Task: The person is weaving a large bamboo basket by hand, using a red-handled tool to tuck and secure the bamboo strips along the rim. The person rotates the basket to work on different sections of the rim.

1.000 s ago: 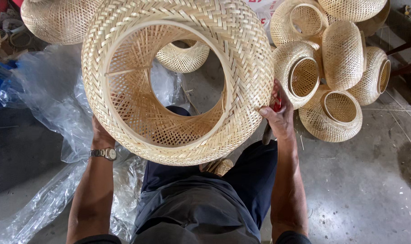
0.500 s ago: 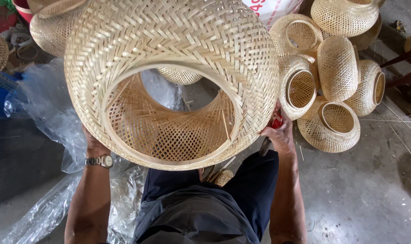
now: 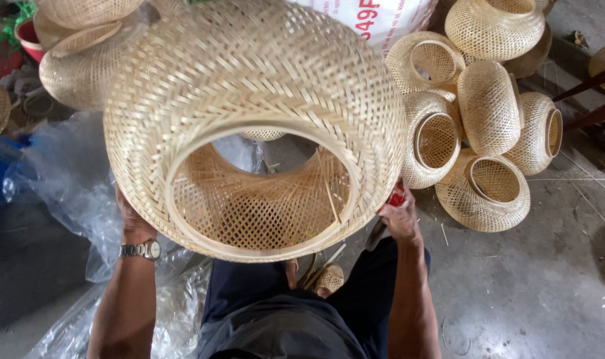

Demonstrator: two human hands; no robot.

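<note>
Woven bamboo lampshade: light, springy, crushable; my left hand and right hand clamp its sides near the rim.

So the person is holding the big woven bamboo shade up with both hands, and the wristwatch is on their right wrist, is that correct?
Not quite. The head view shows the wristwatch on the left wrist, below the left hand. The rest holds: both hands, the right hand too, hold up the big woven bamboo shade.

Soft even daylight, faint shadows, no glare, sharp focus, slight wide-angle edge distortion
</note>
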